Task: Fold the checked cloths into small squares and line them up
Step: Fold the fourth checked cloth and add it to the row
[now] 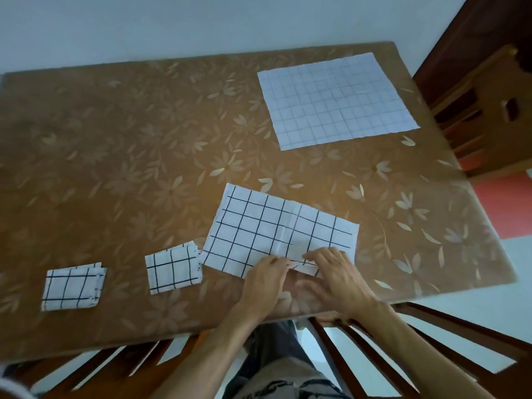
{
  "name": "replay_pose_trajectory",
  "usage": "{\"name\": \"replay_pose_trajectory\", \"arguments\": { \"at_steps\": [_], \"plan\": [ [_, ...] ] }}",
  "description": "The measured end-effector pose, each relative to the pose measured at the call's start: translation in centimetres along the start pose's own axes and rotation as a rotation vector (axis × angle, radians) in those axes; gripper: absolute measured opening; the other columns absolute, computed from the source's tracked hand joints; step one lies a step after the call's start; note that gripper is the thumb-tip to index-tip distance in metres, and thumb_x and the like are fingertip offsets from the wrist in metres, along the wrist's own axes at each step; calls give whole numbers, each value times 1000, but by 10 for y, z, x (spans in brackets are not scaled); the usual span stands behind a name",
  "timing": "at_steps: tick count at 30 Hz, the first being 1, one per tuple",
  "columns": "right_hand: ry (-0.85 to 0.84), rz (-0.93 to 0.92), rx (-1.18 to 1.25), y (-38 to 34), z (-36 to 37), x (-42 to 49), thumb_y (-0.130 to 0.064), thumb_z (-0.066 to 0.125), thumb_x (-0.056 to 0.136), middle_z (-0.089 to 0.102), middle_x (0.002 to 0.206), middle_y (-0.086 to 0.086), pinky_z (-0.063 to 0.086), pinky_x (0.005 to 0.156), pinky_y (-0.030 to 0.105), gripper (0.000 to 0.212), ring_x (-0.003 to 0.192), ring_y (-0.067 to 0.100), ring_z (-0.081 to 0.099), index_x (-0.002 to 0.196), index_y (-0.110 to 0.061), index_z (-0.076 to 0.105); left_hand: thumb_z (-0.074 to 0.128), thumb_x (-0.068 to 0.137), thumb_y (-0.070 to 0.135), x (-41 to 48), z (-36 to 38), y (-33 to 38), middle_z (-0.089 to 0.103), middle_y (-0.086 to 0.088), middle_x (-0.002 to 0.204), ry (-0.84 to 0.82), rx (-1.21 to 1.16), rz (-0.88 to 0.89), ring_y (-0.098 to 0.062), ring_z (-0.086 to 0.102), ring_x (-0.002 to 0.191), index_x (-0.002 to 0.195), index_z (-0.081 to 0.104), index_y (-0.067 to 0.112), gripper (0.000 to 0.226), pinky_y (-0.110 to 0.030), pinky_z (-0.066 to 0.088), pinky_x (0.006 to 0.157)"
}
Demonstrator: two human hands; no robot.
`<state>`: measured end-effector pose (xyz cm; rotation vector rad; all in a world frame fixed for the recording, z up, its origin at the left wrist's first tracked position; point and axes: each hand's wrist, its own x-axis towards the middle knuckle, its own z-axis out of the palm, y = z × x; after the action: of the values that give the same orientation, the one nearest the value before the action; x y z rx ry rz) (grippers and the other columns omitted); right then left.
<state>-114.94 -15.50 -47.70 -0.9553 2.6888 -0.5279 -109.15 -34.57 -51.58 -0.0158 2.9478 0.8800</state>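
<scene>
A white cloth with a black check, folded into a long rectangle [267, 228], lies near the table's front edge. My left hand [266, 279] and my right hand [335, 276] sit side by side on its near edge, fingertips pinching the fabric there. Two small folded checked squares rest to the left: one [172, 269] just beside the rectangle, the other [72, 286] further left. A large unfolded cloth with a finer check [336, 100] is spread flat at the back right.
The table [129, 156] carries a brown floral cover. A wooden chair [483, 110] stands past the right edge. Chair slats [374, 341] and my legs show below the front edge.
</scene>
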Motion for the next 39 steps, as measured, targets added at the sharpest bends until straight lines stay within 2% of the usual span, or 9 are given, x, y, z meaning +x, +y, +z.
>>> {"name": "replay_pose_trajectory", "arguments": {
  "at_steps": [2, 6, 12, 15, 18, 22, 25, 30, 39],
  "plan": [
    [-96, 31, -3, 9, -12, -3, -65, 52, 82, 60, 117, -12, 34, 98, 28, 63, 111, 12, 51, 132, -27, 51, 54, 100, 24, -8, -8, -7, 70, 10, 104, 9, -178, -97, -4, 63, 94, 114, 69, 22, 21, -19, 50, 80],
    [-158, 84, -85, 38, -27, -9, -23, 64, 82, 58, 122, -20, 22, 101, 20, 36, 124, 6, 46, 115, -38, 61, 60, 95, 9, -23, -21, -20, 71, 18, 100, -6, -482, -248, 7, 63, 91, 110, 73, 24, 25, -16, 51, 83],
    [-82, 97, 98, 28, -46, 1, -45, 63, 79, 69, 80, -10, 50, 73, 33, 23, 74, 10, 62, 87, -24, 68, 63, 91, 7, -42, -26, -25, 70, 17, 104, -5, -400, -355, 2, 63, 92, 113, 73, 25, 30, -12, 48, 86],
    [-101, 60, 112, 9, -55, 9, -43, 66, 83, 65, 73, -8, 47, 63, 33, 19, 65, 9, 57, 87, -24, 65, 61, 92, 35, -46, -26, -30, 70, 20, 103, -35, -298, -427, 2, 63, 92, 109, 69, 38, 19, -15, 51, 87],
    [-87, -6, 78, -6, -58, 19, -42, 70, 86, 72, 88, -2, 51, 70, 32, 29, 77, 13, 65, 106, -22, 70, 51, 84, 63, -51, -25, -37, 71, 21, 98, -30, -273, -432, 2, 65, 92, 108, 62, 43, 34, -28, 56, 85],
    [-90, -119, 130, -21, -60, 33, -50, 65, 85, 69, 82, -1, 50, 68, 34, 34, 73, 14, 61, 105, -23, 71, 66, 89, 44, -55, -32, -32, 72, 18, 91, 15, -418, -481, -2, 67, 89, 104, 72, 29, 22, -19, 52, 80],
    [6, -147, 174, -26, -65, 43, -53, 73, 79, 65, 87, -12, 48, 71, 27, 39, 79, 6, 58, 108, -28, 67, 64, 87, 50, -61, -32, -40, 75, 11, 84, 53, -549, -594, -5, 70, 80, 97, 73, 24, 29, -32, 59, 78],
    [26, 205, 405, -9, -68, 51, -35, 82, 75, 63, 104, -9, 41, 85, 25, 69, 99, 8, 58, 134, -26, 47, 64, 92, 40, -66, -36, -56, 72, -1, 102, 149, -732, -797, -20, 68, 97, 101, 64, 21, 22, -46, 56, 92],
    [-105, 255, 258, -14, 16, 60, -25, 67, 87, 50, 131, -1, 44, 98, 39, 61, 119, 25, 48, 142, -25, 41, 65, 94, 31, -49, -47, -60, 65, 14, 110, 98, -763, -807, -3, 59, 101, 117, 63, 26, 24, -26, 48, 89]
  ]
}}
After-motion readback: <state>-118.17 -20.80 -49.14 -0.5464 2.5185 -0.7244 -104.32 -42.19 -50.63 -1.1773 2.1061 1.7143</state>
